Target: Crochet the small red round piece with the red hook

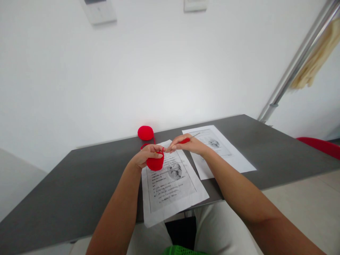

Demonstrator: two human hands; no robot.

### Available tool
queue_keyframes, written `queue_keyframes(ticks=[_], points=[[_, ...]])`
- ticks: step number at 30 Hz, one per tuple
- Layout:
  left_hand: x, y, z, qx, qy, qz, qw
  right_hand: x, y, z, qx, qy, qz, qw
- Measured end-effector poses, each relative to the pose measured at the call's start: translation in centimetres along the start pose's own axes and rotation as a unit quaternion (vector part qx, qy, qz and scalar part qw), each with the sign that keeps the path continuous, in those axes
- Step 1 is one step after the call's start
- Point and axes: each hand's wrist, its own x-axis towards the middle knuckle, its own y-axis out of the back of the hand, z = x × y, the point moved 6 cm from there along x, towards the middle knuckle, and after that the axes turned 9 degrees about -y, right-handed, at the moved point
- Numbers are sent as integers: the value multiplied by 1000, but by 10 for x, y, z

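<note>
My left hand (145,155) is closed on a small red crocheted piece (155,163), which hangs below its fingers over a printed sheet. My right hand (185,143) grips a crochet hook (185,141) with a red handle; its thin metal shaft points up to the right. The fingertips of both hands nearly meet at the top of the piece, where a strand of red yarn stands up. What the hook's working tip does there is too small to tell. Behind my left hand lies a ball of red yarn (146,133), its strand running toward that hand.
The dark grey table (106,177) stands against a white wall. One printed sheet (175,198) lies under my hands, overhanging the front edge; another sheet (225,156) lies to the right. Beyond the table's right end are a metal pole (294,67) and a red chair edge (318,146).
</note>
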Motion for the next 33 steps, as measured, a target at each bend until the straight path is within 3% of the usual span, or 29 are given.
queue_keyframes(ticks=[11,21,33], points=[[-2,1,-2,10,17,-31,999,-2,-6,-4,-23,5,-36,999],[-2,3,-3,-3,-2,-49,999,1,-10,-1,33,19,28,999],[-3,0,-8,-32,3,-77,996,-4,-7,-6,-44,-2,-18,999]])
